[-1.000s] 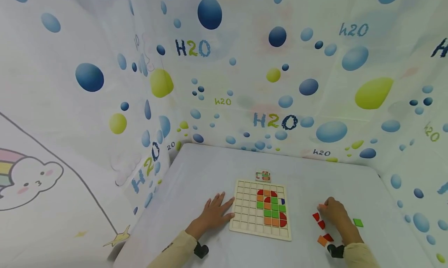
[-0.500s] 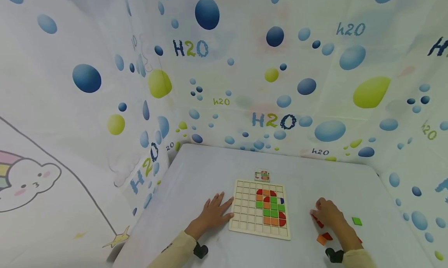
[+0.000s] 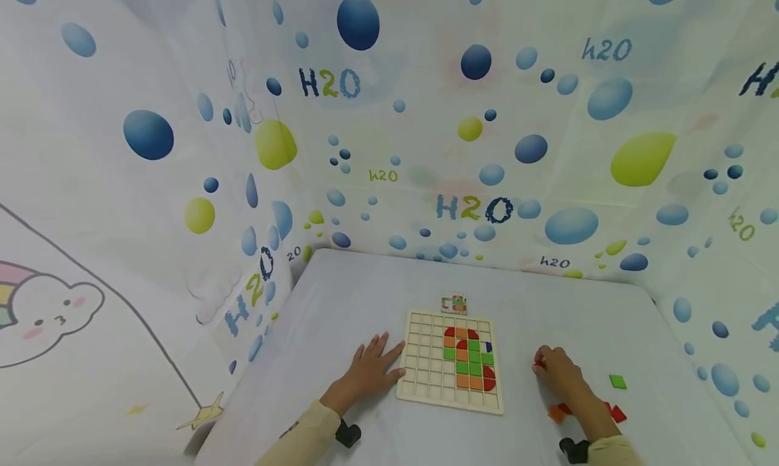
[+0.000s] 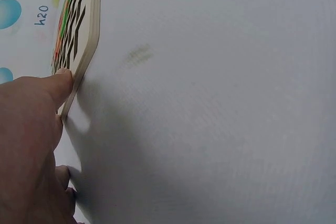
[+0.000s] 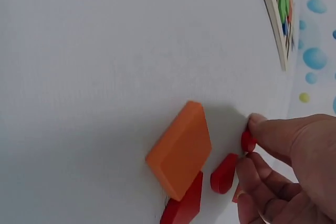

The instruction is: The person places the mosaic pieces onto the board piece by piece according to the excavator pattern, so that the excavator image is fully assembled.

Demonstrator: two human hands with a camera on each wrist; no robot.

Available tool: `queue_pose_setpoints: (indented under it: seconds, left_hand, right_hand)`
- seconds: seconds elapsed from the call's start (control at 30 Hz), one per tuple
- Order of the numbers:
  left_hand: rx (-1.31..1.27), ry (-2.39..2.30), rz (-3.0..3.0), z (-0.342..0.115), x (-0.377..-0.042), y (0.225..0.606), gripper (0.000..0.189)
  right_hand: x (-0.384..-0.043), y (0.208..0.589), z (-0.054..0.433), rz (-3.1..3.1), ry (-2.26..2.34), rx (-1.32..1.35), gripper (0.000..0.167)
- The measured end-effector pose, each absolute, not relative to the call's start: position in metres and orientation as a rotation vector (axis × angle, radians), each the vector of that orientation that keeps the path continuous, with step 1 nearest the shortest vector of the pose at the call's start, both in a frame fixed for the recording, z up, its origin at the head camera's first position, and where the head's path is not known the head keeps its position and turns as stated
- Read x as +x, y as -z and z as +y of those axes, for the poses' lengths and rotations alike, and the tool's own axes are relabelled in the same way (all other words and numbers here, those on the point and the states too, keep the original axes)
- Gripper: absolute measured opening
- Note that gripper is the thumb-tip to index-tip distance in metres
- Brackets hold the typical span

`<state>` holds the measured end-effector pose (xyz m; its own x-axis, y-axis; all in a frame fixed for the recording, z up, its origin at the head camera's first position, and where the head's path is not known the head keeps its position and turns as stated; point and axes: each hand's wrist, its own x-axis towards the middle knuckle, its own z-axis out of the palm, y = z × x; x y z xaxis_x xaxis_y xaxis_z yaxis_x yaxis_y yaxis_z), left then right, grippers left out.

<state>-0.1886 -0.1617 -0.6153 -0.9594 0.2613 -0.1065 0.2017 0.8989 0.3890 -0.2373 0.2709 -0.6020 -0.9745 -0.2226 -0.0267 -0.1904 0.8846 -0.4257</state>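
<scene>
My left hand (image 3: 370, 369) lies with fingers spread at the left side of a cream wooden grid board (image 3: 420, 400). In the left wrist view its thumb rests on the rim of the board. Red, orange and green tiles, plus one blue-and-white tile (image 3: 487, 347), fill cells on the board's right half. My right hand (image 3: 561, 373), right of the board, pinches a small red tile (image 5: 248, 141) between thumb and fingers. Just under those fingers lies another red tile (image 5: 224, 174). Closer to the wrist are an orange square tile (image 5: 181, 150) and a red tile (image 5: 185, 204) touching it.
A small pattern card (image 3: 454, 304) lies behind the board's far edge. To the right of my right forearm are a green tile (image 3: 617, 382) and a red tile (image 3: 618, 414). A printed curtain (image 3: 414, 148) rises behind the white table (image 3: 359, 276).
My right hand has shifted left toward the board, now pinching a red tile. Red tiles by the right forearm have come into view. My left hand stays by the board.
</scene>
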Motion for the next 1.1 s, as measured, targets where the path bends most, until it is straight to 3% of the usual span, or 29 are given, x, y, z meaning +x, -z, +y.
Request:
queue_pose_setpoints:
  seconds: [0.33, 0.53, 0.73, 1.1]
  left_hand:
    - [0.344, -0.572, 2.901, -0.163, -0.189, 0.620, 0.066]
    - [0.358, -0.575, 2.905, -0.163, -0.189, 0.619, 0.066]
    - [0.384, -0.568, 2.908, -0.162, -0.191, 0.620, 0.066]
    - [0.366, -0.570, 2.911, -0.162, -0.189, 0.616, 0.065]
  right_hand:
    - [-0.240, 0.606, 0.256, 2.970, 0.694, -0.234, 0.035]
    - [-0.239, 0.605, 0.255, 2.994, 0.719, -0.239, 0.023]
    - [-0.238, 0.607, 0.255, 2.996, 0.702, -0.179, 0.032]
    - [-0.238, 0.609, 0.256, 2.988, 0.813, -0.247, 0.020]
